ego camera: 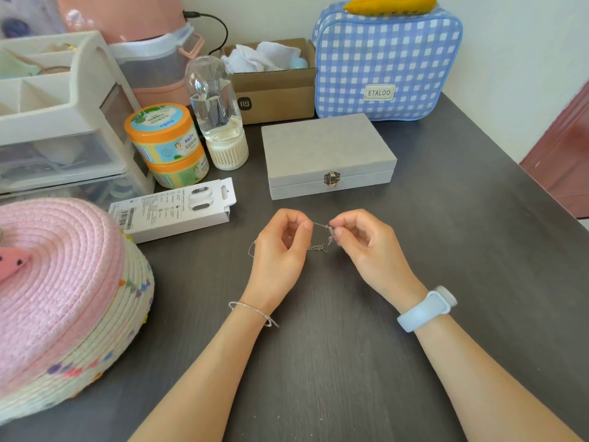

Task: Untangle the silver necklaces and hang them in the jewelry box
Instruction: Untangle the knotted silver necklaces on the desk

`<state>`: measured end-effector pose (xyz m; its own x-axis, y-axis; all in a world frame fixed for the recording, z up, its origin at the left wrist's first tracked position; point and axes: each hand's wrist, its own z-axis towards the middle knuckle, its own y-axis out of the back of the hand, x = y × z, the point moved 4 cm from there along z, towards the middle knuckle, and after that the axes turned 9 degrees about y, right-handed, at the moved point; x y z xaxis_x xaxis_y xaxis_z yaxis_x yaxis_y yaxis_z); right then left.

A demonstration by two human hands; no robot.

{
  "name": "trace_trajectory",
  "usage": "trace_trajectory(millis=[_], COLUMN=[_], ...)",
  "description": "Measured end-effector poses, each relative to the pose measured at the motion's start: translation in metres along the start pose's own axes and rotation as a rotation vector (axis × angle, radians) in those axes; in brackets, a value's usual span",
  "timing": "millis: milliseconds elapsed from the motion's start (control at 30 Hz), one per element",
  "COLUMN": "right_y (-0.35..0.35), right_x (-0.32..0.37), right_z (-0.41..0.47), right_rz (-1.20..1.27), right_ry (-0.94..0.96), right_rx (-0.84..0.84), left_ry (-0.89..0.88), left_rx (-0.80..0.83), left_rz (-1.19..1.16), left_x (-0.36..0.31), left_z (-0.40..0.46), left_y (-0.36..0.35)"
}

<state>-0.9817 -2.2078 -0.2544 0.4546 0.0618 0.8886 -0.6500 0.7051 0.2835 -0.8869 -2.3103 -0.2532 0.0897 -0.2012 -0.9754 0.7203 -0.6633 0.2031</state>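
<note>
A thin tangle of silver necklaces (325,236) is stretched between my two hands just above the dark table. My left hand (282,250) pinches one end between thumb and forefinger, and a loop of chain trails out past its left side. My right hand (366,242) pinches the knotted part at its fingertips. The grey velvet jewelry box (325,151) lies just beyond my hands, lid down and its brass clasp fastened.
A white product box (173,210) lies left of my hands. A pink woven basket (60,298) fills the near left. Behind stand two orange-lidded jars (165,137), a clear bottle (216,113), a drawer organizer (54,113), a cardboard box (274,84) and a blue checked bag (385,62).
</note>
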Motion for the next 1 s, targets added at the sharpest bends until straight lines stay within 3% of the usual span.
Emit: trace_trajectory(millis=[333,567,833,900,1000], right_y=[-0.009,-0.008,0.003,0.005,0.010], right_x=[0.004,0.008,0.000,-0.003,-0.005], right_z=[-0.003,-0.003,0.000,0.000,-0.001], right_rz=[-0.002,-0.010,0.260,0.143,-0.253], right_ry=[-0.070,-0.011,-0.181,-0.176,-0.112], right_rx=[0.106,0.049,-0.160,-0.203,-0.237], left_ry=[-0.029,-0.033,-0.051,-0.068,-0.078], left_rx=[-0.044,-0.033,0.044,0.068,0.072], left_rz=[-0.049,-0.044,-0.032,-0.041,-0.049], left_x=[-0.006,-0.004,-0.006,-0.008,-0.010], left_z=[-0.002,-0.002,-0.002,-0.002,-0.002], left_y=[0.003,0.004,0.004,0.005,0.007])
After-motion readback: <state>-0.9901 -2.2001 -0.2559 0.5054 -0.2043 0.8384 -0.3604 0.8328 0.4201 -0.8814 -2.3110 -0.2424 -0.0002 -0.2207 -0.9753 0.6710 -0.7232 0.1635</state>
